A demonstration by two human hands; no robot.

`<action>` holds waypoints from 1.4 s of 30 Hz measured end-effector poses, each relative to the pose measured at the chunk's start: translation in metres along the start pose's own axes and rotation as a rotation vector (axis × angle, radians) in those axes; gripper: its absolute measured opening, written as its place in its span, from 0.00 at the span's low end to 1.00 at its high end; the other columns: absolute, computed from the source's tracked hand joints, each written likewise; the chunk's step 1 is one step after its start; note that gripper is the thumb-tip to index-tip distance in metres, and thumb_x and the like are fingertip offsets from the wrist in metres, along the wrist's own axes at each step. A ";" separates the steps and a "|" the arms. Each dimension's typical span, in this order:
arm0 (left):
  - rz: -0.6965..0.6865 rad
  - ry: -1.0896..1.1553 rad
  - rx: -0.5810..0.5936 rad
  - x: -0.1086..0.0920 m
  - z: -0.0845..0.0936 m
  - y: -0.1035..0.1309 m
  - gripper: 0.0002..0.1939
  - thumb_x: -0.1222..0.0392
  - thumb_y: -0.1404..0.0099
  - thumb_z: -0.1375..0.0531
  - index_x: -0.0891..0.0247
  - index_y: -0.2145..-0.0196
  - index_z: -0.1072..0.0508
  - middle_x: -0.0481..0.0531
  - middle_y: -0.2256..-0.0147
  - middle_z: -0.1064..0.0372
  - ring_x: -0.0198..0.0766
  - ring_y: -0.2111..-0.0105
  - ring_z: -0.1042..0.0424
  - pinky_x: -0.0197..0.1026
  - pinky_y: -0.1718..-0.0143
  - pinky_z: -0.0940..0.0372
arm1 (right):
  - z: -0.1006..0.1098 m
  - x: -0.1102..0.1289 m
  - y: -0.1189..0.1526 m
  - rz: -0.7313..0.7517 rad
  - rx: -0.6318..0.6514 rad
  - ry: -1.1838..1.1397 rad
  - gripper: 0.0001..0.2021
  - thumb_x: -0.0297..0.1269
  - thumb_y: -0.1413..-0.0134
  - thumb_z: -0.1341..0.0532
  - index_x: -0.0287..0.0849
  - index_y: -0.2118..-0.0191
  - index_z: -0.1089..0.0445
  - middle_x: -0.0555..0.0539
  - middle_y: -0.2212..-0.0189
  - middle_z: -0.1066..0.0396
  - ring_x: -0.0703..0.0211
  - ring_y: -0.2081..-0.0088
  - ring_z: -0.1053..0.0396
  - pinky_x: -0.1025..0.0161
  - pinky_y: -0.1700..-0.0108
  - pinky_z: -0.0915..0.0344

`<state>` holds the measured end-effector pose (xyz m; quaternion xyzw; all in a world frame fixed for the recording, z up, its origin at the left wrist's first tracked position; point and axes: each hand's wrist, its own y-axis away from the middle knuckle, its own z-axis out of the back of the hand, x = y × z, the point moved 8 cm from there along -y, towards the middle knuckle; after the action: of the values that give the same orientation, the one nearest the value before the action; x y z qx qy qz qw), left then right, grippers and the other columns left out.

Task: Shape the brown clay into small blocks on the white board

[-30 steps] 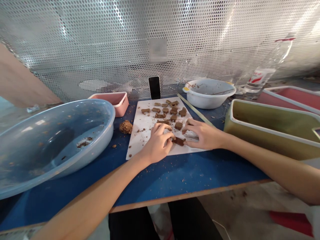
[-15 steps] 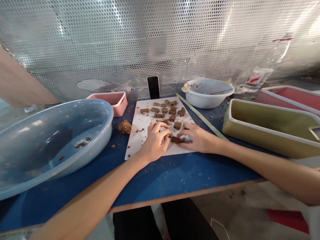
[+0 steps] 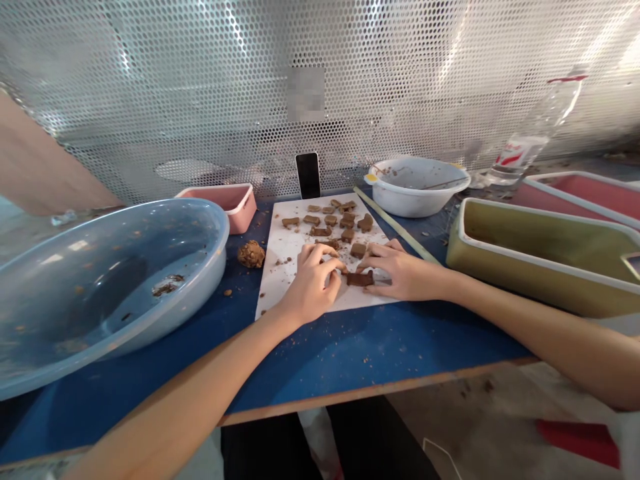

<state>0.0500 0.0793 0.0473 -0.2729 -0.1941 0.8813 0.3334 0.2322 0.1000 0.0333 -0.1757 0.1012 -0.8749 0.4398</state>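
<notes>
A dark brown clay piece (image 3: 360,279) lies near the front of the white board (image 3: 280,280), between my two hands. My left hand (image 3: 319,279) is curled at its left side, fingertips close to it; whether they grip anything is hidden. My right hand (image 3: 393,272) is bent round the piece's right end, with a thin grey blade-like tool (image 3: 383,282) under its fingers. Behind them several small brown clay shapes (image 3: 348,235) stand on the board among crumbs. A rough clay lump (image 3: 251,254) sits off the board's left edge.
A large blue basin (image 3: 200,267) fills the left, with a pink box (image 3: 243,207) behind it. A phone (image 3: 307,175) stands at the back. To the right are a pale strip (image 3: 395,223), a white bowl (image 3: 415,200), a green trough (image 3: 525,267), a pink trough (image 3: 590,190) and a bottle (image 3: 525,140).
My right hand has shifted slightly, and its fingers sit a little farther from my left hand. More of the clay piece between the hands now shows.
</notes>
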 end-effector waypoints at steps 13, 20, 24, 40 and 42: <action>0.108 0.022 0.016 0.022 -0.018 0.001 0.13 0.68 0.26 0.43 0.60 0.47 0.26 0.60 0.46 0.34 0.56 0.40 0.37 0.64 0.35 0.33 | 0.004 0.008 0.000 0.166 -0.043 0.216 0.20 0.54 0.21 0.42 0.44 0.45 0.22 0.39 0.53 0.25 0.46 0.53 0.25 0.46 0.44 0.35; 0.130 0.041 0.040 0.023 -0.019 0.003 0.17 0.67 0.26 0.43 0.57 0.41 0.33 0.59 0.45 0.35 0.56 0.41 0.37 0.62 0.37 0.32 | 0.000 0.002 -0.003 0.112 -0.043 0.144 0.21 0.56 0.27 0.36 0.44 0.44 0.21 0.38 0.50 0.24 0.44 0.52 0.25 0.46 0.44 0.35; 0.121 0.012 0.034 0.021 -0.019 0.003 0.17 0.67 0.26 0.43 0.58 0.42 0.33 0.59 0.45 0.35 0.56 0.41 0.38 0.64 0.36 0.35 | 0.000 -0.001 -0.003 0.110 -0.048 0.132 0.19 0.53 0.25 0.37 0.45 0.44 0.21 0.38 0.49 0.24 0.44 0.52 0.25 0.46 0.45 0.35; 0.149 0.004 0.053 0.021 -0.017 0.001 0.17 0.66 0.26 0.44 0.60 0.42 0.32 0.60 0.44 0.34 0.57 0.40 0.38 0.63 0.35 0.37 | -0.012 0.009 -0.011 -0.098 -0.069 0.124 0.18 0.53 0.26 0.36 0.45 0.45 0.20 0.39 0.52 0.27 0.44 0.51 0.28 0.41 0.41 0.41; 0.155 0.004 0.052 0.021 -0.017 0.001 0.17 0.66 0.27 0.43 0.59 0.42 0.32 0.60 0.44 0.34 0.57 0.39 0.38 0.63 0.34 0.37 | -0.011 0.011 -0.012 -0.117 -0.070 0.104 0.16 0.51 0.26 0.36 0.46 0.46 0.20 0.40 0.51 0.27 0.45 0.51 0.28 0.42 0.42 0.41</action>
<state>0.0467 0.0958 0.0260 -0.2801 -0.1489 0.9087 0.2715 0.2129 0.0987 0.0298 -0.1508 0.1442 -0.9030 0.3755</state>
